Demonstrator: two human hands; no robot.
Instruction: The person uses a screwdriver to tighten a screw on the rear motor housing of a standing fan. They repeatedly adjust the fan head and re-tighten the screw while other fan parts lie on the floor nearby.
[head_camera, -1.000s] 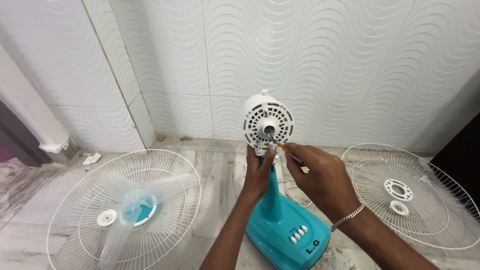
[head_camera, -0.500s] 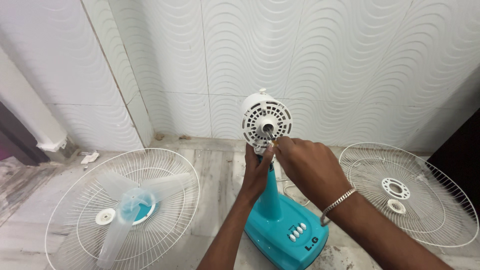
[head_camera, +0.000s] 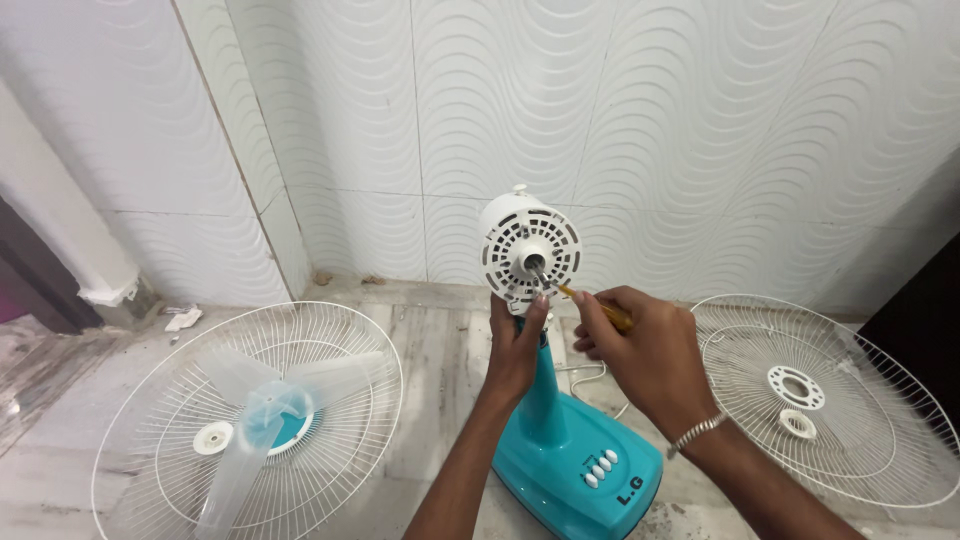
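A stripped table fan stands in front of me: a round white motor housing (head_camera: 528, 248) with a bare metal shaft, on a teal neck and teal base (head_camera: 577, 462) with a row of white buttons. My left hand (head_camera: 515, 345) grips the neck just under the motor housing. My right hand (head_camera: 640, 352) holds a screwdriver (head_camera: 590, 302) with a yellowish handle; its tip touches the lower right of the housing's front face, close to the shaft.
A white wire fan guard (head_camera: 250, 420) lies on the floor at the left with a translucent blue blade (head_camera: 262, 412) resting in it. Another white wire guard (head_camera: 820, 395) lies at the right. Wavy white wall tiles stand right behind the fan. A white cord runs beside the base.
My right hand has moved up and left toward the motor, then drawn back a little to the right, bringing the screwdriver tip to the housing's face. My left hand stays on the neck.
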